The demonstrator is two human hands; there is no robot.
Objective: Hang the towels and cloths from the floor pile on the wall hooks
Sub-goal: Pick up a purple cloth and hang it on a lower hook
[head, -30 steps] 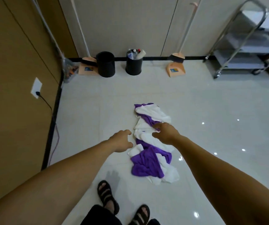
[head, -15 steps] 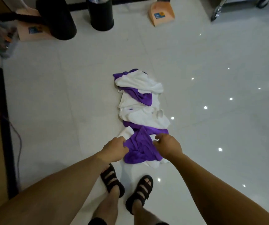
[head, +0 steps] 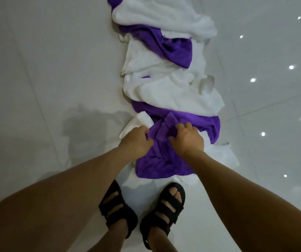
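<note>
Left hand [head: 136, 140] and right hand [head: 187, 138] each gripped a fold of the purple cloth [head: 157, 164] between them. Beyond the knuckles the pile [head: 164, 91] of white and purple towels stretched across glossy pale floor tiles [head: 55, 70] speckled with reflections; black sandals [head: 117, 211] stood below the wrists.

crumpled purple cloth [head: 160, 160] atop white/purple floor pile [head: 166, 73].

Mixed floor pile [head: 166, 91]: plain white towels and plain purple cloths in alternating bands, no prints. near purple cloth [head: 160, 164] deep violet; far purple cloth [head: 175, 48] same shade. far white towel [head: 164, 17] plain. floor [head: 46, 70] pale grey-white glossy tile, white light dots on the right. sandals [head: 128, 219] black, strappy.
</note>
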